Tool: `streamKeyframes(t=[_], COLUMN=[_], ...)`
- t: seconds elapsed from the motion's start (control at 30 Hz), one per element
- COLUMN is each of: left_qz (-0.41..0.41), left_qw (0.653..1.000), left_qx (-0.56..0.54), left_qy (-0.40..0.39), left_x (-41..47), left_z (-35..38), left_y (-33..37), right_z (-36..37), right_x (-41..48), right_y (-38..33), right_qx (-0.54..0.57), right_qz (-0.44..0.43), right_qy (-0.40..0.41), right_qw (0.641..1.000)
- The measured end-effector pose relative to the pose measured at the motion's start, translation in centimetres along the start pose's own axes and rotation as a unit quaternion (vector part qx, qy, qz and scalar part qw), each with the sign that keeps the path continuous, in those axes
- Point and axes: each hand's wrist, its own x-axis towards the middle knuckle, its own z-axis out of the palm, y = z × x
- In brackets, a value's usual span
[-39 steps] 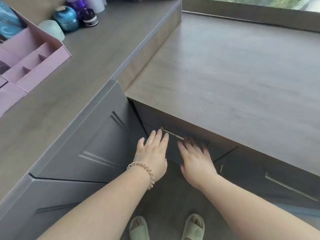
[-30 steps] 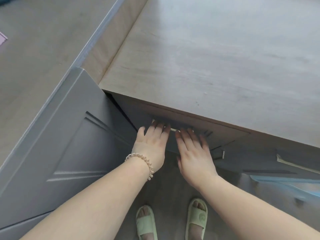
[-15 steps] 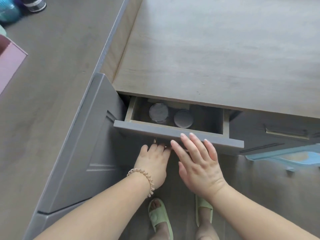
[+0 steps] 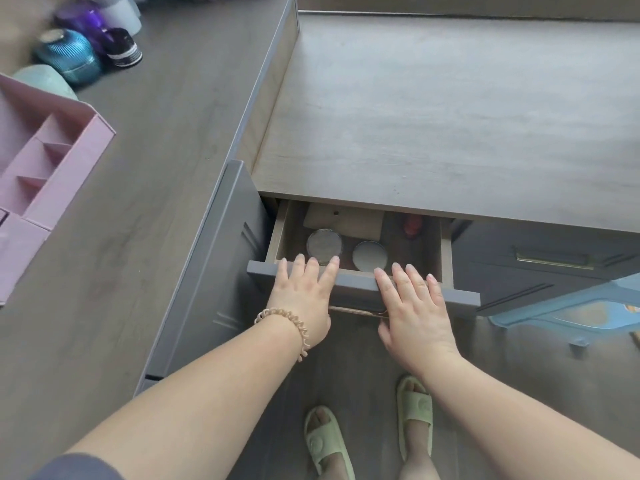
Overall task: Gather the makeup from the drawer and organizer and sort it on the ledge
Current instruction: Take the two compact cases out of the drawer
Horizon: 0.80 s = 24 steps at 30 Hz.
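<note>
While the gray drawer (image 4: pixel 360 284) sticks partway out from under the ledge (image 4: pixel 450 116), both hands lie flat on its front edge. The left hand (image 4: pixel 304 299) has its fingers spread, and the tips reach over the edge near the left end. Its grip is loose and holds nothing. A curly band (image 4: pixel 294 327) goes around that wrist. The right hand (image 4: pixel 412 313) lies a bit to the right, fingers straight, tips on the top of the drawer front. Its grip is loose too and holds nothing.

Inside the drawer sit two round jars side by side. The left jar (image 4: pixel 323 244) has a shiny lid and is just past the left fingertips. The right jar (image 4: pixel 369 255) has a pale lid. A red thing (image 4: pixel 414 225) lies farther back, half under the ledge, too hidden to tell what it is. A tan flat piece (image 4: pixel 346 221) lies behind the jars.

On the tabletop (image 4: pixel 145 168) to the left stands a pink organizer (image 4: pixel 45 161) with small boxes in it. Behind it are a blue jar (image 4: pixel 69 55), a purple bottle (image 4: pixel 86 20) and a dark jar (image 4: pixel 123 46). Two feet in green slippers (image 4: pixel 414 408) stand on the floor below.
</note>
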Motion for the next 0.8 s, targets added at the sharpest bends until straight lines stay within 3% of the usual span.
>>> streamKeyframes(t=[0.6, 0.8], left_qz=[0.004, -0.003], left_qw=[1.000, 0.997], left_qx=[-0.020, -0.044], left_qy=[-0.023, 0.056], left_x=[-9.8, -7.2], left_z=[3.1, 1.2], left_y=[1.4, 0.4], right_z=[-0.2, -2.1], right_x=[-9.3, -6.1], right_y=[-1.9, -1.0], right_qx=[0.054, 0.061], right_qz=[-0.059, -0.092], right_qy=[-0.041, 0.021], right_qw=[0.996, 0.994])
